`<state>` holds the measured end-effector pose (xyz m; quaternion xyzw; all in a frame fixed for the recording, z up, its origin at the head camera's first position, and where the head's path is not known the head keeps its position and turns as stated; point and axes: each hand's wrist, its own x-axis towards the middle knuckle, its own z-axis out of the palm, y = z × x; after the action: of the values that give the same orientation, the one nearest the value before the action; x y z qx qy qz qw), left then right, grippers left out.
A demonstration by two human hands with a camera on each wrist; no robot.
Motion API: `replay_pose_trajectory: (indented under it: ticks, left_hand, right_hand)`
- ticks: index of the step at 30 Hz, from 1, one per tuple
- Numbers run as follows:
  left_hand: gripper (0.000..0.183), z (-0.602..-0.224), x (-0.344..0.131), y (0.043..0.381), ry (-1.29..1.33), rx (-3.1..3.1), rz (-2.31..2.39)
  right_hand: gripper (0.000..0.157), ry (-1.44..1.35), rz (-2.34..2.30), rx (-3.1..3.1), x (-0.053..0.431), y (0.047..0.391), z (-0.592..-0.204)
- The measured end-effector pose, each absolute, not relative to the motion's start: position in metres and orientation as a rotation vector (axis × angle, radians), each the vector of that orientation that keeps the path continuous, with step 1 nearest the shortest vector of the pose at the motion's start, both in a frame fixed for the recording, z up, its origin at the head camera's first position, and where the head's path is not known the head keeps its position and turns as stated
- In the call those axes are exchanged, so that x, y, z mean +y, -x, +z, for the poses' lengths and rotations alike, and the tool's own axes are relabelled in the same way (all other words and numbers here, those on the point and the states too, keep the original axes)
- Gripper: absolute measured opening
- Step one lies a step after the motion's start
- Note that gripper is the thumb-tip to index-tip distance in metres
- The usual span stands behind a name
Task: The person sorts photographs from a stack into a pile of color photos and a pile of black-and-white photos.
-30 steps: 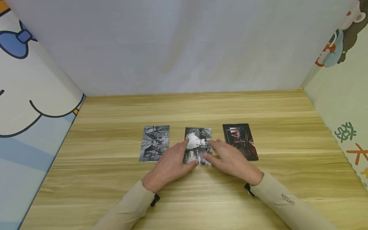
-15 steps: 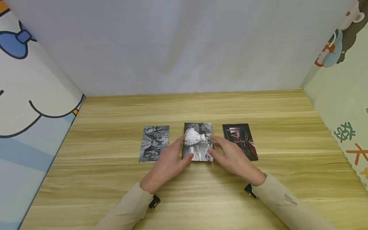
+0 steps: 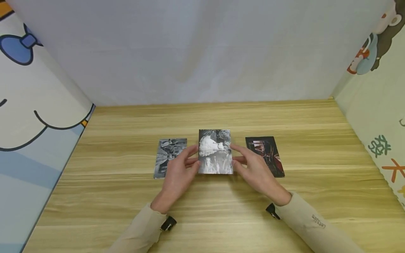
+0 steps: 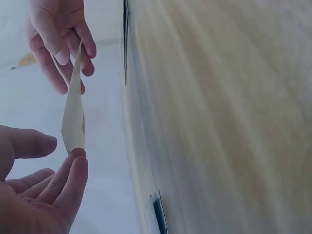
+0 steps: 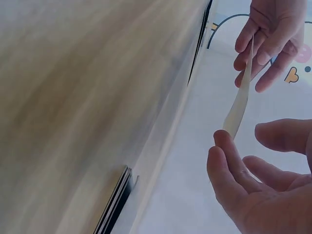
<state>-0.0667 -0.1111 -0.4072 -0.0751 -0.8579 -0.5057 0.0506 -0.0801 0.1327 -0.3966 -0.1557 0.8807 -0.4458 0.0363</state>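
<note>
A photo card, black and white with a pale dress on it, is held up off the wooden table. My left hand holds its left edge and my right hand its right edge, with the fingers bent. In the left wrist view the thin card appears nearly edge-on and slightly bowed; fingertips of my left hand touch its near end. The right wrist view shows fingers of my right hand at the near end of the card. The table under the card is partly hidden.
Left of the held card lies a grey photo card pile, partly behind my left hand. A dark reddish photo card pile lies on the right. The wooden table meets a pale back wall; printed panels flank it.
Both hands first lay beside the middle photo card on the table. The card has since been lifted, rising toward the camera between them. The two side piles stay where they were.
</note>
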Motion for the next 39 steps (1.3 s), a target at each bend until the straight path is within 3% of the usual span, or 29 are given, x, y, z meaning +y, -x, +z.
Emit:
replay_pose_trajectory:
  ticks: [23,39]
  left_hand:
    - [0.045,-0.403,-0.124,0.064,0.068,-2.418,-1.746]
    - [0.050,-0.396,-0.147,0.061,-0.087,-2.379,-1.794]
  right_hand:
    - [0.048,0.407,-1.567,2.714,0.118,0.080,-0.388]
    - [0.065,0.386,-1.715,2.538,0.092,0.084,-0.387]
